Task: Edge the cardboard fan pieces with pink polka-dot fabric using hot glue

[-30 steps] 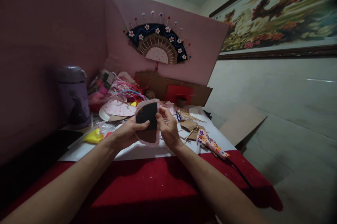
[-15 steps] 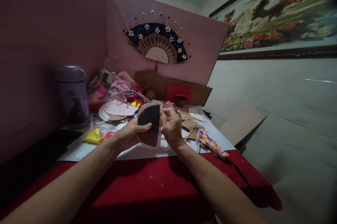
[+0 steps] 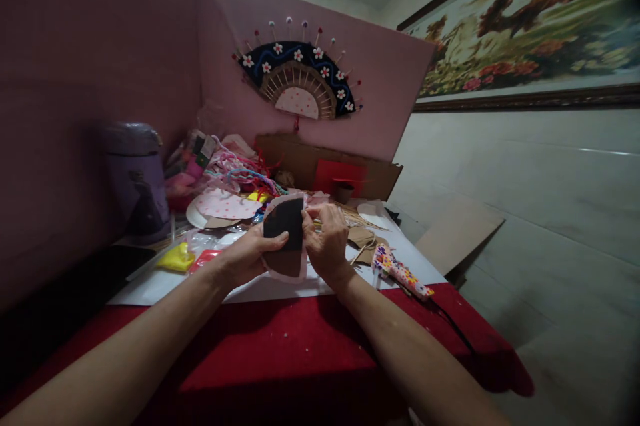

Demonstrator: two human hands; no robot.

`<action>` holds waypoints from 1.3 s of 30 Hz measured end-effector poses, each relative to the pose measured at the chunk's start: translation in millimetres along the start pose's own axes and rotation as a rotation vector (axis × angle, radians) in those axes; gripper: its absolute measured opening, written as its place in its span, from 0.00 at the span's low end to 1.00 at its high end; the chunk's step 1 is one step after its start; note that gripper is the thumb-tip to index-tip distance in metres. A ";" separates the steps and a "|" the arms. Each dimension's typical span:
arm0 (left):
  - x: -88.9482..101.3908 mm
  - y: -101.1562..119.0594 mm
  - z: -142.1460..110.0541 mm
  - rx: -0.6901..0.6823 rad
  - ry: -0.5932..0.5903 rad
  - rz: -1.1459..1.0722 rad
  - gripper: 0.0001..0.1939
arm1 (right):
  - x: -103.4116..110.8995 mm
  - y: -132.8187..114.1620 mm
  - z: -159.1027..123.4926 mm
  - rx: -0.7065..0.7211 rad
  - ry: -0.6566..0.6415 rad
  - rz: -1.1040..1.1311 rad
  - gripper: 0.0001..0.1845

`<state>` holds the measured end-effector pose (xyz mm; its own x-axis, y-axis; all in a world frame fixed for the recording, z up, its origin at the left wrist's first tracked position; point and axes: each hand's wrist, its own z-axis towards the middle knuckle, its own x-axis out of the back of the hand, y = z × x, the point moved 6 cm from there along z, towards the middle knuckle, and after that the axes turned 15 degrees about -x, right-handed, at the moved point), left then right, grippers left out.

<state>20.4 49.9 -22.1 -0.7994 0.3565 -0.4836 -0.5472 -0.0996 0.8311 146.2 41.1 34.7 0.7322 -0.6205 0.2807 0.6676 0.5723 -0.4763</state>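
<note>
Both hands have drifted slightly up and right since the earlier frame, the right fingers now pinching nearer the top. 1 dark half-round piece edged in pink fabric (image 3: 286,239) is held above the white sheet (image 3: 165,283): the left hand (image 3: 245,256) grips its left side, thumb across its face, and the right hand (image 3: 327,246) pinches its right edge. 1 floral glue gun (image 3: 400,271) lies just right. 1 decorated fan (image 3: 299,79) hangs on the pink wall; 1 purple jar (image 3: 137,179) stands left.

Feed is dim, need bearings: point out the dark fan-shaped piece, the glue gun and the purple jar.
dark fan-shaped piece (image 3: 285,239), head view, its dark face.
glue gun (image 3: 400,271), head view, patterned body.
purple jar (image 3: 136,183), head view, its side.
</note>
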 end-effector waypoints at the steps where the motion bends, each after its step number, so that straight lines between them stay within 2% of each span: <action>1: 0.8 0.2 0.1 -0.005 0.004 0.005 0.15 | -0.9 1.7 0.7 -0.027 -0.023 0.047 0.07; 8: 4.1 4.1 0.9 -0.030 0.058 -0.013 0.14 | -9.6 13.4 3.3 -0.209 -0.197 0.318 0.07; 13: 0.8 8.7 -0.2 -0.042 0.086 -0.031 0.13 | -9.6 20.8 3.9 -0.361 -0.179 0.470 0.10; 16: -0.1 10.1 -0.9 -0.048 0.085 -0.026 0.14 | -19.2 27.0 2.3 -0.449 -0.256 0.487 0.16; 19: 3.3 10.8 -0.3 -0.055 0.122 -0.013 0.14 | -27.5 23.9 -0.1 -0.366 -0.347 0.414 0.19; 23: 5.9 10.6 1.6 -0.061 0.129 -0.011 0.14 | -23.8 16.2 -1.7 -0.193 -0.267 0.315 0.10; 25: 6.0 10.3 1.8 -0.061 0.126 -0.014 0.14 | -24.5 18.2 -2.1 -0.209 -0.261 0.332 0.08; 29: 3.1 8.9 0.4 -0.044 0.106 -0.029 0.13 | -31.9 28.8 -2.7 -0.342 -0.310 0.421 0.10; 31: 1.7 8.2 0.2 -0.043 0.095 -0.033 0.13 | -33.2 29.9 -2.8 -0.352 -0.315 0.431 0.10; 37: 5.8 5.5 3.6 -0.062 0.120 -0.022 0.14 | -20.7 17.8 -3.6 -0.206 -0.201 0.228 0.10; 39: 7.1 6.0 4.6 -0.073 0.117 -0.027 0.14 | -17.9 13.3 -4.0 -0.162 -0.198 0.191 0.09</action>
<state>12.5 56.2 -19.3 -0.8053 0.2492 -0.5379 -0.5821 -0.1606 0.7971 141.5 57.6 19.9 0.8647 -0.3848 0.3229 0.4973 0.5656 -0.6579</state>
